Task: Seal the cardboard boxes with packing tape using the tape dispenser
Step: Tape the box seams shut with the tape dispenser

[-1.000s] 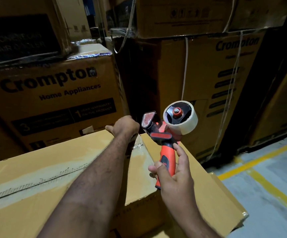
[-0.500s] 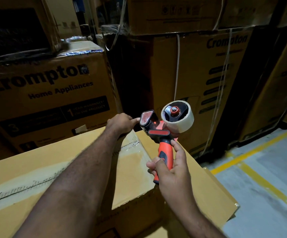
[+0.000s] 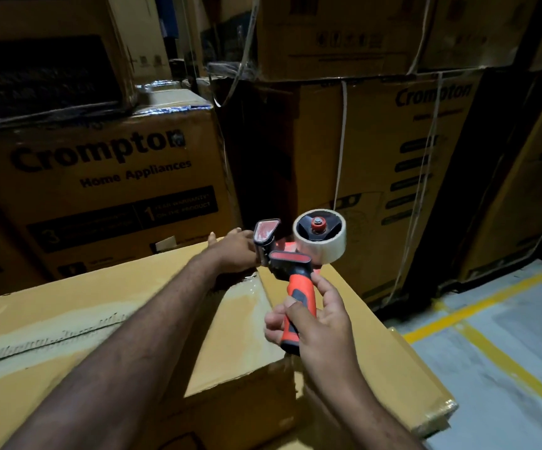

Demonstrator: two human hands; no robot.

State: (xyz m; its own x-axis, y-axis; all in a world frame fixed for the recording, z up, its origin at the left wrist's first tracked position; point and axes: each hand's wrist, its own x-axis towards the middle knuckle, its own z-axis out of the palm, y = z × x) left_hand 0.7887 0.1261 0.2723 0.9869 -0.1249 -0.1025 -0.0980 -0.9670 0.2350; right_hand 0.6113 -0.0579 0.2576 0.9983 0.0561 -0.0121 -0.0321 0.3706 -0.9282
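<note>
My right hand [image 3: 312,323] grips the orange handle of the tape dispenser [image 3: 290,267] and holds it upright above the open cardboard box [image 3: 68,323]. The clear tape roll [image 3: 323,237] sits on the dispenser's right side. My left hand [image 3: 232,251] reaches across the box's left flap to the dispenser's front guard at the far edge. Its fingertips are hidden behind the guard. The box's right flap [image 3: 377,358] slopes down to the right, with a gap between the two flaps.
Stacked Crompton cartons [image 3: 107,177] stand close behind the box, and more cartons [image 3: 386,164] with white straps rise at the right. Grey floor with yellow lines [image 3: 490,345] lies to the right.
My left hand has slid right along the box's far edge up to the dispenser's front. My right hand with the dispenser has barely moved.
</note>
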